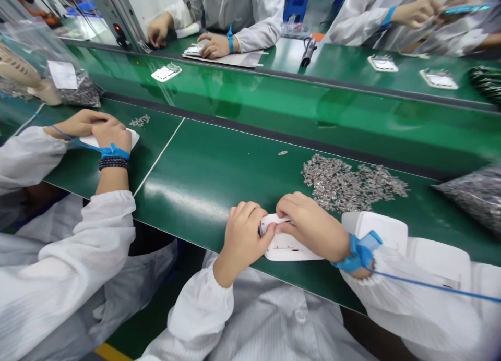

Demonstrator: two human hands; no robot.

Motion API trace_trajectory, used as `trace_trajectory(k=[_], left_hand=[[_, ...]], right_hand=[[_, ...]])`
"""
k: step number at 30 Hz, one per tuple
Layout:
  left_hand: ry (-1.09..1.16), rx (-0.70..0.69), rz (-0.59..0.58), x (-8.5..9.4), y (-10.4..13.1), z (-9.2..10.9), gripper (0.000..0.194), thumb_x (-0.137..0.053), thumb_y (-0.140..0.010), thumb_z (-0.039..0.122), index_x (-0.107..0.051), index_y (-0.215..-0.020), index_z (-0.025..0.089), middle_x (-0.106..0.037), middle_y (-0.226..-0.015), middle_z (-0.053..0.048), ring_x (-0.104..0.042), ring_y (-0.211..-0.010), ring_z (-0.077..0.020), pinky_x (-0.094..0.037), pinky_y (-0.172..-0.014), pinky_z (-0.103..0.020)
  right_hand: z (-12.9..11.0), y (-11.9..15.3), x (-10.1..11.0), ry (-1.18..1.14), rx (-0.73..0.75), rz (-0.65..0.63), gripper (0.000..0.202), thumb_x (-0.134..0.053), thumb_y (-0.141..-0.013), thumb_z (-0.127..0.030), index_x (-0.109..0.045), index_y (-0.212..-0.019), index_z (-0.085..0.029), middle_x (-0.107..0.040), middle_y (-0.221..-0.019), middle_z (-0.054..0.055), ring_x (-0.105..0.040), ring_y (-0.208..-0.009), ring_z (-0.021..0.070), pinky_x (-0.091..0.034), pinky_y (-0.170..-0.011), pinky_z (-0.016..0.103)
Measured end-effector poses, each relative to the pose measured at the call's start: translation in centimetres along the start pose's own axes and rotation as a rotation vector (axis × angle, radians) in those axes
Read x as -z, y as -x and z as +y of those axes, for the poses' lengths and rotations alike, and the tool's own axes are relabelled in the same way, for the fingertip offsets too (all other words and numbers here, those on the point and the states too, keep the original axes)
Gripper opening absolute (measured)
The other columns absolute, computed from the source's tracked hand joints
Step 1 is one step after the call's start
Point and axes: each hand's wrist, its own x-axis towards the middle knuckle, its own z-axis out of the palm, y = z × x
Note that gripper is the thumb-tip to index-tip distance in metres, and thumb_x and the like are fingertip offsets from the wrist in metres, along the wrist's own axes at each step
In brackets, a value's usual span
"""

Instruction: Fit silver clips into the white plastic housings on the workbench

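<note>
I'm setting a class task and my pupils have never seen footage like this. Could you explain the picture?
There is one picture, from a camera worn on a person's head, looking forward and down. No robot: the bare left hand and right hand, lower middle, are the wearer's. Both hold a white case at the edge of a green table. A blue strap circles the right wrist. Beyond lies a pile of small metallic parts; to the right, more white cases. The other hands, at left and across, belong to co-workers.
</note>
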Motion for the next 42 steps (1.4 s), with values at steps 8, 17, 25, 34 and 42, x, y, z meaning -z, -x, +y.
trace_trajectory(k=[8, 17, 25, 34, 42], left_hand=[[0.036, -0.015, -0.003, 0.0, -0.1, -0.1, 0.013, -0.062, -0.091, 0.027, -0.066, -0.103, 0.025, -0.067, -0.104, 0.000, -0.056, -0.094, -0.0188, -0.038, -0.080, -0.037], [0.016, -0.044, 0.045, -0.2, -0.2, 0.0, 0.008, -0.066, -0.087, 0.021, -0.067, -0.095, 0.022, -0.068, -0.099, 0.001, -0.056, -0.091, -0.0175, -0.038, -0.077, -0.036], [-0.113, -0.115, 0.107, -0.3, 0.0, 0.7, 0.011, -0.062, -0.089, 0.017, -0.066, -0.099, 0.019, -0.068, -0.092, -0.002, -0.057, -0.086, -0.0176, -0.038, -0.081, -0.039], [-0.133, -0.118, 0.153, -0.6, 0.2, 0.7, 0.010, -0.062, -0.088, 0.017, -0.066, -0.097, 0.019, -0.068, -0.093, -0.002, -0.058, -0.085, -0.0173, -0.037, -0.079, -0.038], [-0.237, -0.155, 0.112, 1.5, 1.0, -0.2, 0.009, -0.064, -0.089, 0.021, -0.067, -0.097, 0.022, -0.071, -0.098, 0.000, -0.060, -0.089, -0.0186, -0.036, -0.083, -0.039]], right_hand=[[0.2, 4.5, -0.4, 0.066, 0.193, 0.190, 0.027, -0.056, -0.100, -0.026, -0.065, -0.125, -0.021, -0.056, -0.139, 0.012, -0.049, -0.122, 0.0302, -0.044, -0.096, 0.049], [0.0, 4.3, -1.1, -0.017, 0.155, 0.264, 0.024, -0.057, -0.098, -0.017, -0.067, -0.119, -0.018, -0.059, -0.136, 0.010, -0.048, -0.121, 0.0276, -0.044, -0.098, 0.049], [-0.4, 4.2, -1.1, 0.031, 0.183, 0.288, 0.023, -0.054, -0.099, -0.016, -0.067, -0.119, -0.016, -0.062, -0.134, 0.010, -0.049, -0.120, 0.0267, -0.046, -0.097, 0.048], [0.1, 4.5, -1.8, 0.029, 0.210, 0.355, 0.026, -0.055, -0.097, -0.017, -0.068, -0.119, -0.018, -0.061, -0.136, 0.010, -0.051, -0.122, 0.0268, -0.047, -0.098, 0.047], [-1.0, 6.7, -1.4, 0.011, 0.145, 0.457, 0.032, -0.057, -0.094, -0.015, -0.064, -0.125, -0.020, -0.053, -0.145, 0.012, -0.048, -0.129, 0.0307, -0.048, -0.101, 0.051]])
